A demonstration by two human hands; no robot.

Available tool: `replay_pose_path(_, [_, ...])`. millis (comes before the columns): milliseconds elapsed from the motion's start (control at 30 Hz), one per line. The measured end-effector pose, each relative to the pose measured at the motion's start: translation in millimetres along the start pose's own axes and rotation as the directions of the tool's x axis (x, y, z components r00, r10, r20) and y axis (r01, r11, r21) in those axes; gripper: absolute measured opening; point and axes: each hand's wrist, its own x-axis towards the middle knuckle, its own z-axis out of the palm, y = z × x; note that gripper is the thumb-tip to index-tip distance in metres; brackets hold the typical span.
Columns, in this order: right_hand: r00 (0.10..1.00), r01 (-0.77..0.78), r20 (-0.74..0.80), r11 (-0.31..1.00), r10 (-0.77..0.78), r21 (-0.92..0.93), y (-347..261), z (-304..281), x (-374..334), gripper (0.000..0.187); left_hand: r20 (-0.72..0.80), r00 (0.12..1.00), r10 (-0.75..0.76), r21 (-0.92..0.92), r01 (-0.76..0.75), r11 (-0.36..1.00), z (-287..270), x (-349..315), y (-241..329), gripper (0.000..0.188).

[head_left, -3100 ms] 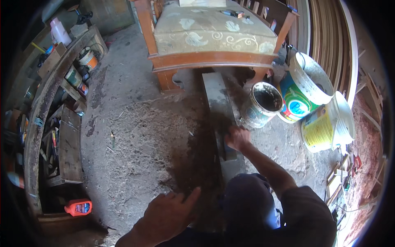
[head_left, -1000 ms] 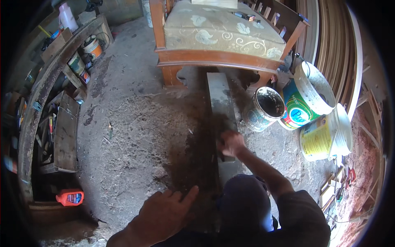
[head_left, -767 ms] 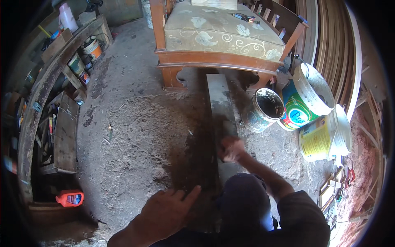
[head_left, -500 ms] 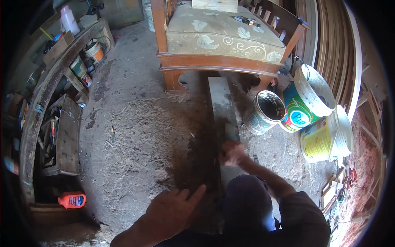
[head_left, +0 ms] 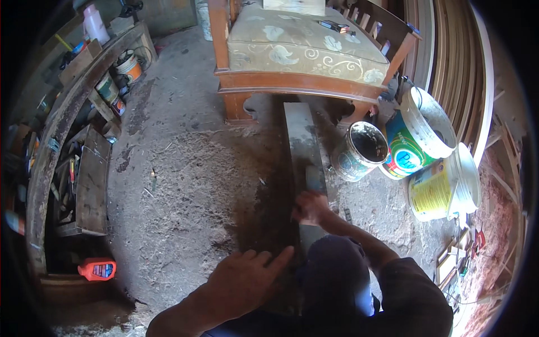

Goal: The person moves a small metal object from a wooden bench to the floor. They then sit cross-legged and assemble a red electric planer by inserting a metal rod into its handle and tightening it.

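A long grey plank lies lengthwise in front of me, its far end under a wooden seat. On it sits a small blue-grey block. My right hand is closed low over the plank, right at the near end of the block; whatever its fingers grip is hidden. To the left of the plank, my left hand hovers with its index finger stretched toward the plank's near part and the other fingers loosely bent. It holds nothing that I can see. My knee covers part of the plank's near end.
Beyond stands the wooden seat with a patterned cushion. A stained bucket and two larger paint buckets are on the right, near stacked boards. Along the left runs a cluttered bench; a red bottle lies by it.
My right hand has shifted slightly left on the plank, still closed. My left hand has moved a little right and forward, its index finger nearer the plank. The block stays about where it was.
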Motion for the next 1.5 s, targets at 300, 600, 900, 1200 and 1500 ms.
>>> replay_pose_path(300, [0.959,-0.274,0.058,0.96,0.278,-0.065,17,-5,-12,0.029,0.059,0.998,-0.028,0.02,0.027,0.999,6,-9,0,0.073])
replay_pose_path(600, [0.894,-0.398,0.148,0.901,0.423,-0.17,16,0,-5,0.032,0.108,0.992,-0.061,0.043,0.057,0.997,2,-1,-3,0.072])
replay_pose_path(900, [0.888,-0.455,0.025,0.884,0.46,-0.105,14,-11,-4,0.03,0.082,0.995,-0.049,0.052,0.044,0.998,5,-3,-3,0.069])
replay_pose_path(1200, [0.92,-0.382,0.043,0.917,0.389,-0.119,15,-1,-5,0.03,0.11,0.992,-0.068,0.016,0.067,0.998,3,-4,-1,0.062])
replay_pose_path(1500, [0.942,-0.334,-0.007,0.937,0.335,-0.102,10,-8,-1,0.023,0.157,0.985,-0.07,0.027,0.066,0.997,4,-2,0,0.072])
